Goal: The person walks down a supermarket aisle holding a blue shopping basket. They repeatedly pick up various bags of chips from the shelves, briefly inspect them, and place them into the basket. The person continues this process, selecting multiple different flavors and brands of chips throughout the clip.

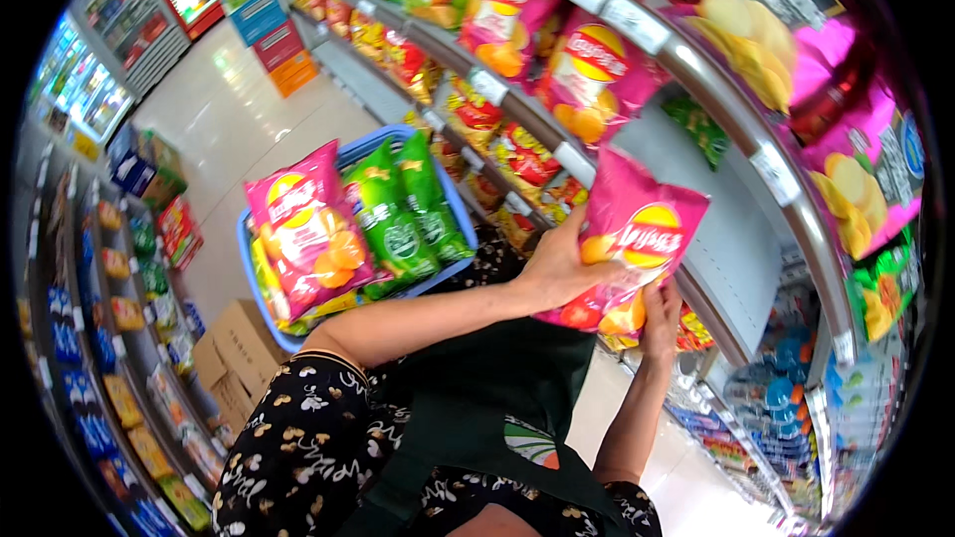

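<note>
Between my two hands is a pink Lay's potato chip bag [634,239], tilted, its printed front towards me. My left hand [563,265] grips its left side, thumb across the front. Lower down, my right hand [660,317] holds the bottom right edge with the thumb in front. To the left, a blue plastic basket [464,212] holds another pink chip bag [310,231], green chip bags [392,216] and some yellow packs partly hidden under them. Just beyond the held bag, pink chip bags [589,82] stand on a shelf.
A grey shelf board [727,239] with a curved price rail [735,115] runs close on the right. Below the basket sits a cardboard box [239,350] on the floor. Stacked cartons [257,15] rise at the aisle's far end; another shelf rack [112,313] lines the left.
</note>
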The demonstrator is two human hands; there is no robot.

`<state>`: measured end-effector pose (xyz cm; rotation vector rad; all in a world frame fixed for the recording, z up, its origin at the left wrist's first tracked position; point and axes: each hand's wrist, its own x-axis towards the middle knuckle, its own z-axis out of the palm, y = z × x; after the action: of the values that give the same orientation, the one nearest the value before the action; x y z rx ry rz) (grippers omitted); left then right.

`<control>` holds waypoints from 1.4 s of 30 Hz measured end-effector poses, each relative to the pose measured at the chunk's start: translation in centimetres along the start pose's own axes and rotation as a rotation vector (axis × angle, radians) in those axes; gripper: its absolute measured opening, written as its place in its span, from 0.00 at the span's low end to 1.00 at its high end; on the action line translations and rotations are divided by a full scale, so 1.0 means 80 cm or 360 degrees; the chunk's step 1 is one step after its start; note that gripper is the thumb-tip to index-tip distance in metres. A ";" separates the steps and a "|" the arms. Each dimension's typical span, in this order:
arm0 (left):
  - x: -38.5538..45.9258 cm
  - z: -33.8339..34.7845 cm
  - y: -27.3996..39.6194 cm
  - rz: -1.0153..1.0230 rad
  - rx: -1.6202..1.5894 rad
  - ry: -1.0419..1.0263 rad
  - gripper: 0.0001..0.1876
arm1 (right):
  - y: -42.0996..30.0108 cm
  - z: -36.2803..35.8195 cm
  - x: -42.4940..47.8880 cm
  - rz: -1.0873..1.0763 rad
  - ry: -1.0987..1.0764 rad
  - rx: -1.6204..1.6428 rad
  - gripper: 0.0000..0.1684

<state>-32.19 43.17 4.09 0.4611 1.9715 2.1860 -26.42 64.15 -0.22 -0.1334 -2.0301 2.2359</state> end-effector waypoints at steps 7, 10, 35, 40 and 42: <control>-0.092 -0.124 0.022 0.0033 0.0020 0.0684 0.40 | 0.000 0.180 -0.002 -0.0753 -0.0468 -0.0854 0.51; -0.099 -0.164 0.065 0.0199 0.0100 0.0799 0.53 | -0.016 0.247 0.026 -0.0870 -0.0685 -0.0786 0.48; -0.104 -0.195 0.076 -0.0018 0.2638 0.0644 0.39 | 0.018 0.244 0.057 -0.1094 -0.0865 -0.1152 0.43; -0.050 -0.107 0.125 0.0443 0.2153 -0.0283 0.41 | -0.047 0.138 0.102 -0.1373 0.0123 -0.1165 0.37; -0.010 -0.073 0.117 0.0718 0.1995 -0.0624 0.42 | -0.050 0.088 0.154 -0.1294 0.0585 -0.1186 0.35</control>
<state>-32.59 36.34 12.81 1.4190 2.8832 0.5558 -39.49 59.43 4.58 0.1782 -2.0592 0.8732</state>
